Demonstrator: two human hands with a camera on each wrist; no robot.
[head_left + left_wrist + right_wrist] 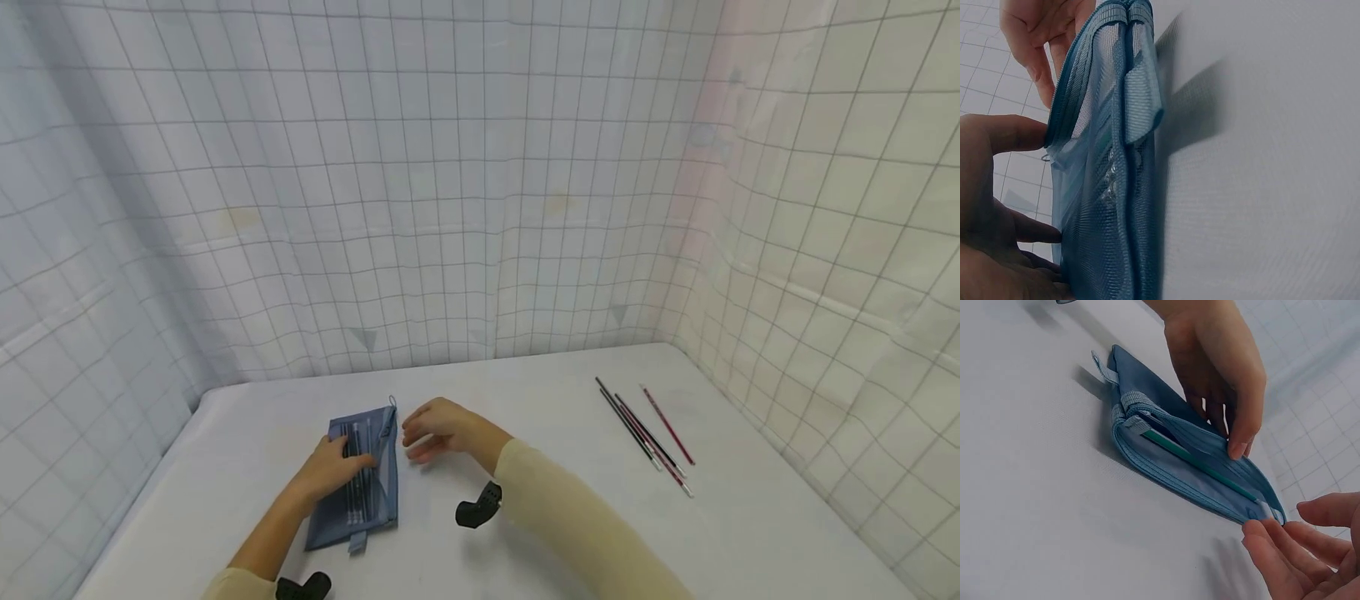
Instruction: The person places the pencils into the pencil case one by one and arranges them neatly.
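Observation:
A blue zippered mesh pencil pouch (324, 532) lies on the white table, its zipper side gaping. Several pencils (358, 493) show through the mesh, and a green one (1192, 460) is visible inside the opening. My left hand (334, 467) rests on the pouch from above, fingers spread, with the thumb against the zipper edge. Just right of the pouch's far end is my right hand (442, 427), fingers loosely bent and nothing in them. In the right wrist view, the right fingertips (1254, 530) are close by the end of the zipper; whether they touch it I cannot tell.
Several black and red pencils (643, 433) lie loose on the right of the table (517, 400), one red pencil (667, 423) slightly apart. White gridded cloth (450, 208) hangs behind and along both sides.

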